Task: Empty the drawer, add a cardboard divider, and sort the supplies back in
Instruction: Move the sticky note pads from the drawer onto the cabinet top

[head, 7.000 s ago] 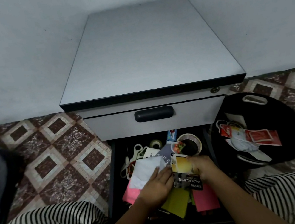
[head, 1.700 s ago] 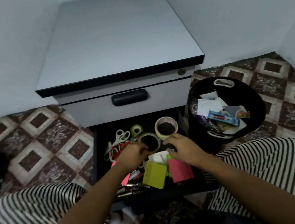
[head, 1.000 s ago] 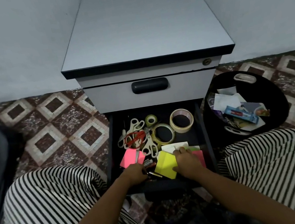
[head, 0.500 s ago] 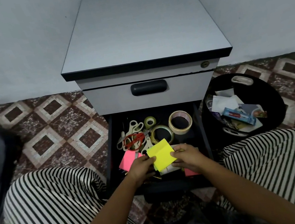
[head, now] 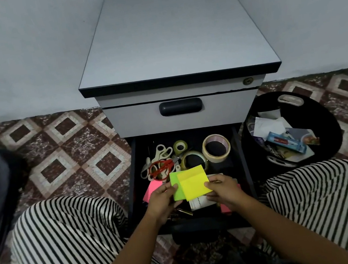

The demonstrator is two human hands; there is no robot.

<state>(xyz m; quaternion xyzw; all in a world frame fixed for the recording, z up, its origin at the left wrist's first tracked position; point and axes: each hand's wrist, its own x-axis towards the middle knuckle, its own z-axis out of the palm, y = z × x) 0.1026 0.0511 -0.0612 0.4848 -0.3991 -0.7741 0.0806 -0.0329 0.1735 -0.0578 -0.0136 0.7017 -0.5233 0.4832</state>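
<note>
Well, I'm mid-emptying: my left grip [head: 161, 200] and right grip [head: 224, 189] each pinch an edge of the sticky pads [head: 195, 185] just above the drawer [head: 242, 161], so next, I reckon, they go right into the bin [head: 318, 112].

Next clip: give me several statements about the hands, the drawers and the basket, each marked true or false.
1. The left hand and right hand both hold sticky-note pads above the open drawer. True.
2. The upper drawer is pulled out. False: the upper drawer is closed.
3. The black basket holds several items. True.
4. The red-handled scissors lie in the black basket. False: the red-handled scissors lie in the open drawer.
5. Tape rolls sit in the open drawer. True.
</note>
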